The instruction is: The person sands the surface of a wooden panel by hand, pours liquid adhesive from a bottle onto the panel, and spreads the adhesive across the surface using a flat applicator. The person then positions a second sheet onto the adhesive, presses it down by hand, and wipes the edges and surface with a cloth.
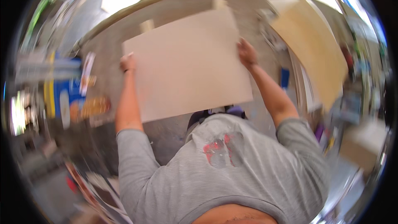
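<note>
A large, flat beige board (186, 66), roughly rectangular, spans the middle of the head view in front of my body. My left hand (128, 62) is closed on its left edge. Opposite it, my right hand (247, 53) grips the right edge, its fingers blurred and partly behind the board. Past the far edge stick out two short pale strips, a left one (146, 26) and a right one (219, 4); the board hides the rest of them. The near edge hangs tilted over the floor by my legs.
Large yellowish sheets (309, 41) lean or lie at the right, near a small blue object (285, 78). A cardboard box (365, 141) is farther right. At the left are blurred blue and yellow items (54, 95) and an amber, bottle-like thing (94, 107).
</note>
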A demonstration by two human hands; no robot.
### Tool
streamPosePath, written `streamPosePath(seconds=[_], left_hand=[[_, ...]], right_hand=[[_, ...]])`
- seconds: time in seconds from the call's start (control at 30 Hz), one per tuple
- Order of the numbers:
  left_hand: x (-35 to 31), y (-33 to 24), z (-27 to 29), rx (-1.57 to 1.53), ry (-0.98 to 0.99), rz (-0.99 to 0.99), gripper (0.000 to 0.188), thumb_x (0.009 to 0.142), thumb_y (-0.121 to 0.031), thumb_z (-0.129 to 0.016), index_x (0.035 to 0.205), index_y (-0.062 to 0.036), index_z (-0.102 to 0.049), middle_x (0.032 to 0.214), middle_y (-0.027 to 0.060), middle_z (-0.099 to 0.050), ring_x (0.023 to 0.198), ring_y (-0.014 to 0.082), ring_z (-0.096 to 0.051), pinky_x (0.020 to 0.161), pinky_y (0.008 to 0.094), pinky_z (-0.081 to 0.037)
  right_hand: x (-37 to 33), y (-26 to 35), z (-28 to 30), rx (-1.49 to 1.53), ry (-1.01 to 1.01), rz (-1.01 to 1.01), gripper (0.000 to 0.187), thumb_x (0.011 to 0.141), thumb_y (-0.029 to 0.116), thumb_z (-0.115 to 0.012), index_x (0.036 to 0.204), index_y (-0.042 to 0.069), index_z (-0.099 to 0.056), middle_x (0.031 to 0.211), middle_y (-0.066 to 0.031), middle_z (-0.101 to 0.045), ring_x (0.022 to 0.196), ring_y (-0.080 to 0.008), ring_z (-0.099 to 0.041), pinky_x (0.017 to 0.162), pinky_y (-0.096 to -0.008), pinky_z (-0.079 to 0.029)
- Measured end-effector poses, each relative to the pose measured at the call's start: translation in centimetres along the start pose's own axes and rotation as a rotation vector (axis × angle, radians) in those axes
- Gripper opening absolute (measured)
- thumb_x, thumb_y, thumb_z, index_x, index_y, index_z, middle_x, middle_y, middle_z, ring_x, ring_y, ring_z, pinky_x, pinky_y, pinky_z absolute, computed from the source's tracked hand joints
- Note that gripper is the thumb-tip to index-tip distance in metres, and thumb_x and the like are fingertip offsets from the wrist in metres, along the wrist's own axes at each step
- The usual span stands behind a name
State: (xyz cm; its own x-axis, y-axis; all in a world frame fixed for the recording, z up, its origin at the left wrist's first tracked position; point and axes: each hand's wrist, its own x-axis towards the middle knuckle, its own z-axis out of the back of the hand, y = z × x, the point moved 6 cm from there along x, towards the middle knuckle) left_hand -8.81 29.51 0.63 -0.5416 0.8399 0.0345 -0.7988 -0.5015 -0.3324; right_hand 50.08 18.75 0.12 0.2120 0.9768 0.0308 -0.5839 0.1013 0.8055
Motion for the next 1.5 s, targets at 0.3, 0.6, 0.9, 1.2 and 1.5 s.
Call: streamPosePath(seconds=[0.3,0.6,0.9,1.2,1.5], left_hand=[[9.4,-2.7,-5.2,-0.173,0.200,-0.172,0.054,0.082,-0.037,-0.065,0.119,-0.0003,-0.053,0.107,0.0161,-0.061,0.095,0.0245,-0.058,0.084,0.0357,-0.047],[6.6,-7.0,-4.7,-0.708,0.857,-0.042,0.049,0.082,-0.017,-0.068,0.126,-0.0136,-0.046,0.098,0.0014,-0.060,0.086,0.0161,-0.058,0.072,0.0310,-0.048],[5.0,-16.3,-3.1,0.255,0.241,-0.646,0.041,0.077,-0.048,-0.065,0.084,-0.0077,-0.062,0.086,0.0093,-0.061,0.087,0.0242,-0.059,0.076,0.0393,-0.047],[-13.3,-37.4,-11.2,-0.128,0.409,-1.248,0.041,0.082,-0.041,-0.059,0.109,-0.0099,-0.059,0.107,0.0126,-0.059,0.105,0.0324,-0.054,0.090,0.0431,-0.044],[-17.1,-41.8,-13.8,-0.151,0.377,-1.019,0.043,0.083,-0.049,-0.056,0.103,-0.0120,-0.064,0.111,0.0084,-0.056,0.109,0.0277,-0.050,0.092,0.0424,-0.040]], right_hand=[[-0.6,1.3,3.0,-0.072,-0.274,0.250,0.029,0.089,0.021,-0.051,0.108,0.000,-0.056,0.097,-0.0220,-0.062,0.090,-0.0382,-0.059,0.077,-0.0436,-0.047],[-1.2,0.0,2.3,-0.165,-0.246,0.201,0.030,0.089,0.019,-0.053,0.112,0.000,-0.056,0.097,-0.0220,-0.062,0.089,-0.0378,-0.059,0.076,-0.0413,-0.048],[-1.4,0.6,3.4,-0.219,-0.287,0.179,0.029,0.088,0.019,-0.055,0.111,0.002,-0.058,0.094,-0.0209,-0.062,0.086,-0.0376,-0.060,0.074,-0.0416,-0.048],[-1.3,1.0,2.7,-0.166,-0.321,0.123,0.029,0.088,0.019,-0.054,0.111,0.004,-0.059,0.093,-0.0191,-0.062,0.086,-0.0363,-0.060,0.073,-0.0420,-0.049],[-2.1,1.2,1.6,-0.203,-0.369,-0.226,0.031,0.089,0.024,-0.050,0.116,0.011,-0.058,0.094,-0.0181,-0.059,0.085,-0.0379,-0.059,0.074,-0.0451,-0.048]])
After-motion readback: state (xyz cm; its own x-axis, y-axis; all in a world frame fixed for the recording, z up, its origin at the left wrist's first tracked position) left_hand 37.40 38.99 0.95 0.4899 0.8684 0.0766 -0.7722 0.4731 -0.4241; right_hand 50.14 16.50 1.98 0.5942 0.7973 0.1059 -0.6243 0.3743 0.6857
